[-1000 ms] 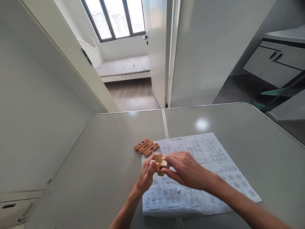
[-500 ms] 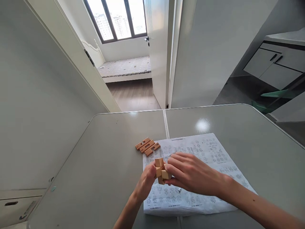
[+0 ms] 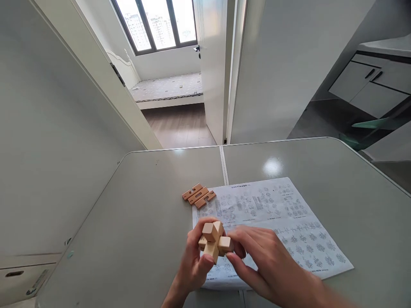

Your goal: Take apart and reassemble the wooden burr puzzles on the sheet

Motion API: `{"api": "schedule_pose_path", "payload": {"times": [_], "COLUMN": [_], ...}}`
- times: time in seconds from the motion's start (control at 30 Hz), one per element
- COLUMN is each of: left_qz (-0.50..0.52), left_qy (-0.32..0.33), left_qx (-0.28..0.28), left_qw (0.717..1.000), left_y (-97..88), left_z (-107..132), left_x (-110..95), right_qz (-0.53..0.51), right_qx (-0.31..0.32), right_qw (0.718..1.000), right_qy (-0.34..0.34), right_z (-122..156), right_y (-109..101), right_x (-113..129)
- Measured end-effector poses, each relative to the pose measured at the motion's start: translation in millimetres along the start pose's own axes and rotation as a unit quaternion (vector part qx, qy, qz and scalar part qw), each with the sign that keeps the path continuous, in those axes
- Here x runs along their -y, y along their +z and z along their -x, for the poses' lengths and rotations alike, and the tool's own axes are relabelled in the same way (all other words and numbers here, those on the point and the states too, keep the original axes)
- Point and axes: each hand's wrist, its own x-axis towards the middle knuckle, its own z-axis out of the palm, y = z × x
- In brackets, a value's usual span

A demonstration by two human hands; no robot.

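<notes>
A small wooden puzzle of crossed notched blocks (image 3: 214, 244) is held up over the near edge of a printed instruction sheet (image 3: 282, 222). My left hand (image 3: 192, 267) wraps its fingers round the puzzle's left side from below. My right hand (image 3: 266, 265) pinches the puzzle's right arm with thumb and fingertips. Three loose notched wooden pieces (image 3: 199, 196) lie side by side on the table beyond my hands, at the sheet's far left corner.
The grey folding table (image 3: 128, 222) has a seam down its middle and rounded far corners. A white wall panel stands close on the left. Beyond the table an open door (image 3: 212, 68) leads to a room with a window. Grey cabinets (image 3: 369, 81) are at the far right.
Both hands have drawn the wooden puzzle toward me and turned it, so more of its crossed blocks show. The loose pieces and the sheet have stayed put.
</notes>
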Motion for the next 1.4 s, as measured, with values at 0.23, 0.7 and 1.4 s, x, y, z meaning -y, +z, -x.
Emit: {"api": "schedule_pose_path", "payload": {"times": [0.23,0.7,1.4], "left_qz": [-0.093,-0.382,-0.466], "left_qy": [-0.019,0.164,0.170], "left_qx": [-0.009,0.031,-0.088], "left_qw": [0.995,0.909,0.864], "left_y": [3.8,12.3,40.9], "left_z": [-2,-5,-4], "left_x": [-2,-13,-33], "right_qz": [-0.021,-0.181,-0.151], "right_qx": [0.015,0.200,-0.011], "right_qw": [0.999,0.954,0.985], "right_qy": [0.023,0.127,0.081], "right_z": [9,26,44], "right_y": [7,1,29], "right_x": [-13,-31,-22]}}
